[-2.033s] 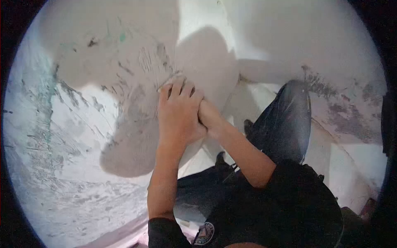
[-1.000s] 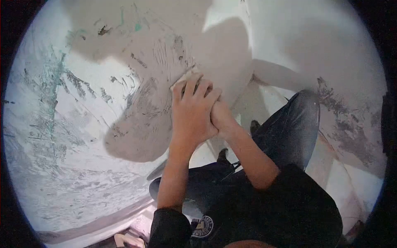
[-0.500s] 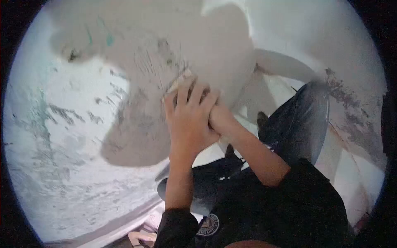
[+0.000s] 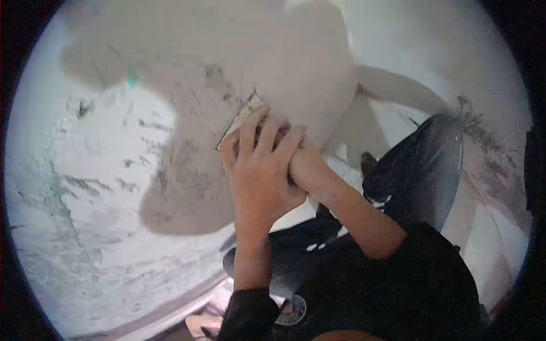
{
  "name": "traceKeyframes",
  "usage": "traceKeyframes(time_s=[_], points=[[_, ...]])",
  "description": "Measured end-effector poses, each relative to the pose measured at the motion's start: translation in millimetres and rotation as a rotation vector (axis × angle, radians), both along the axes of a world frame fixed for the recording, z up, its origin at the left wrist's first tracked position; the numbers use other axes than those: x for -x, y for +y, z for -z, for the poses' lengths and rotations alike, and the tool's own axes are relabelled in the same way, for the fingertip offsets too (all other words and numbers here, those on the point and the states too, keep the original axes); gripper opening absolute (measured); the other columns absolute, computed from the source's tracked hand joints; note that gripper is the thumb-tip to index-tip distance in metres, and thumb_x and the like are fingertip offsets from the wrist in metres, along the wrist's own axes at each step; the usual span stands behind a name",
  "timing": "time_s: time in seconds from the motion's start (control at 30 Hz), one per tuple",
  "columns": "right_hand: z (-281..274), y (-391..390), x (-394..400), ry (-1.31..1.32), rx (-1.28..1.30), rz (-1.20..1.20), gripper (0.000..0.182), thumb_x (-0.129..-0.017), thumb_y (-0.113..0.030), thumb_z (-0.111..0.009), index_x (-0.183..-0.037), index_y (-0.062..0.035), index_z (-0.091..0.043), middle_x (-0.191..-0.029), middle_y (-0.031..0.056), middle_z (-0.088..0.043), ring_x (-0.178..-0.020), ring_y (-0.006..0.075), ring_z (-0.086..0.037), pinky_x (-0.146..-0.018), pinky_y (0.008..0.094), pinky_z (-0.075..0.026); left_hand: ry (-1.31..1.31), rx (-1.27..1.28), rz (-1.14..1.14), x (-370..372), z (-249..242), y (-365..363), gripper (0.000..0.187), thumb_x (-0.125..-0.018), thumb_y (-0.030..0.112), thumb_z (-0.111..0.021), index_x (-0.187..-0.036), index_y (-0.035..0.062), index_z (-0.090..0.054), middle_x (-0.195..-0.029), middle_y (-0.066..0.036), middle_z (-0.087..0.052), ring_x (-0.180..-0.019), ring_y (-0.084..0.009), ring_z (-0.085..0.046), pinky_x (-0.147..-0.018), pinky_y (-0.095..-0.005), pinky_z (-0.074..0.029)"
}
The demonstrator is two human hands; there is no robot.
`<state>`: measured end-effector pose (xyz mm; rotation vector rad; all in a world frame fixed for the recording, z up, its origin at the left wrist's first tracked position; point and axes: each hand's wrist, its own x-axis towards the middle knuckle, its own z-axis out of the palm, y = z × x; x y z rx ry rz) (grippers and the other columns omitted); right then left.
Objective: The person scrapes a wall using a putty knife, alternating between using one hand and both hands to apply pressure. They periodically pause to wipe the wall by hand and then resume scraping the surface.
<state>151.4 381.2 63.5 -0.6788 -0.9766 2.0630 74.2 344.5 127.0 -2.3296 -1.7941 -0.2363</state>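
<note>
My left hand [image 4: 259, 159] lies over my right hand [image 4: 307, 165], its fingers bent and slightly apart. Both press on a pale, flat-edged block [image 4: 242, 120] against the smeared whitish surface [image 4: 114, 193]. The block's dark-rimmed edge shows beyond the fingertips, at the upper left. Most of the block and the fingers of my right hand are hidden under my left hand.
A shadow [image 4: 190, 199] falls across the surface. Dark trousers [image 4: 421, 165] of bent legs are at the right and below the hands. Part of another person's arm [image 4: 203, 325] shows at the bottom left. Dark smears mark the surface.
The view has shifted a little. More of the block's edge now shows beyond my left fingertips; both hands remain stacked together.
</note>
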Motion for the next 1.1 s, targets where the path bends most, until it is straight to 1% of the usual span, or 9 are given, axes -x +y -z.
traceKeyframes(time_s=[0.1, 0.33, 0.4, 0.43, 0.5, 0.63, 0.73, 0.77, 1.1], points=[[1, -2, 6, 0.352, 0.176, 0.070, 0.046, -0.104, -0.027, -0.048, -0.141, -0.0021, -0.038, -0.132, 0.0152, -0.051, -0.116, 0.0229, -0.055, -0.099, 0.0353, -0.048, 0.056, -0.037, 0.024, 0, -7, 12, 0.065, -0.041, 0.026, -0.075, -0.105, 0.0272, -0.072, -0.117, 0.002, -0.062, -0.129, -0.0255, -0.047, -0.103, -0.0492, -0.027], [-2, -2, 0, 0.294, 0.228, 0.124, 0.040, -0.102, -0.023, -0.050, -0.135, -0.0007, -0.046, -0.131, 0.0165, -0.053, -0.116, 0.0226, -0.055, -0.097, 0.0359, -0.049, 0.025, -0.003, 0.006, -3, -8, 10, 0.060, -0.044, 0.025, -0.074, -0.104, 0.0265, -0.072, -0.119, -0.001, -0.061, -0.128, -0.0265, -0.047, -0.100, -0.0512, -0.029], [6, -2, -7, -0.278, -0.515, 0.127, 0.039, -0.101, -0.023, -0.052, -0.132, 0.0004, -0.048, -0.129, 0.0171, -0.055, -0.114, 0.0235, -0.057, -0.095, 0.0357, -0.050, 0.059, -0.018, -0.019, -11, -10, 2, 0.060, -0.045, 0.026, -0.074, -0.104, 0.0265, -0.072, -0.119, 0.000, -0.061, -0.128, -0.0261, -0.047, -0.100, -0.0511, -0.029], [5, -2, -2, -0.277, -0.528, 0.134, 0.039, -0.101, -0.023, -0.052, -0.132, 0.0004, -0.048, -0.129, 0.0171, -0.055, -0.114, 0.0235, -0.057, -0.095, 0.0357, -0.050, 0.060, -0.032, -0.015, -8, -11, 2, 0.060, -0.045, 0.026, -0.074, -0.104, 0.0265, -0.072, -0.119, 0.000, -0.061, -0.128, -0.0261, -0.047, -0.100, -0.0511, -0.029], [7, -2, 10, 0.038, -0.096, 0.190, 0.038, -0.100, -0.023, -0.054, -0.129, 0.0008, -0.050, -0.124, 0.0171, -0.058, -0.112, 0.0242, -0.058, -0.092, 0.0368, -0.051, 0.002, -0.011, -0.011, 2, -6, 5, 0.063, -0.041, 0.033, -0.073, -0.104, 0.0272, -0.074, -0.115, 0.001, -0.062, -0.128, -0.0277, -0.048, -0.102, -0.0510, -0.028], [-1, -7, -14, 0.159, 0.070, 0.099, 0.032, -0.100, -0.016, -0.049, -0.127, 0.0031, -0.052, -0.122, 0.0207, -0.060, -0.111, 0.0307, -0.059, -0.094, 0.0394, -0.050, 0.071, -0.052, -0.005, -19, -5, 4, 0.065, -0.039, 0.030, -0.073, -0.104, 0.0267, -0.074, -0.115, 0.000, -0.062, -0.127, -0.0279, -0.048, -0.102, -0.0501, -0.029], [33, -7, 12, -0.013, -0.493, 0.346, 0.033, -0.100, -0.015, -0.050, -0.128, 0.0032, -0.052, -0.121, 0.0206, -0.061, -0.109, 0.0307, -0.060, -0.092, 0.0397, -0.051, 0.063, 0.039, -0.027, -14, -9, 4, 0.065, -0.043, 0.025, -0.073, -0.108, 0.0273, -0.073, -0.118, 0.000, -0.061, -0.129, -0.0264, -0.047, -0.102, -0.0473, -0.027], [-7, 2, -11, 0.136, 0.045, 0.147, 0.037, -0.098, -0.017, -0.054, -0.129, 0.0035, -0.051, -0.123, 0.0215, -0.059, -0.111, 0.0318, -0.060, -0.094, 0.0411, -0.051, 0.070, -0.001, 0.012, -14, -10, 11, 0.065, -0.044, 0.024, -0.073, -0.109, 0.0280, -0.073, -0.119, 0.001, -0.061, -0.130, -0.0268, -0.046, -0.102, -0.0479, -0.027], [18, -19, -1, -0.144, -0.273, 0.058, 0.048, -0.098, -0.022, -0.056, -0.138, 0.0027, -0.044, -0.132, 0.0213, -0.054, -0.120, 0.0340, -0.056, -0.101, 0.0434, -0.048, 0.068, 0.022, -0.011, -16, -5, -2, 0.070, -0.038, 0.033, -0.071, -0.108, 0.0298, -0.074, -0.115, 0.001, -0.062, -0.123, -0.0264, -0.051, -0.103, -0.0498, -0.028]])
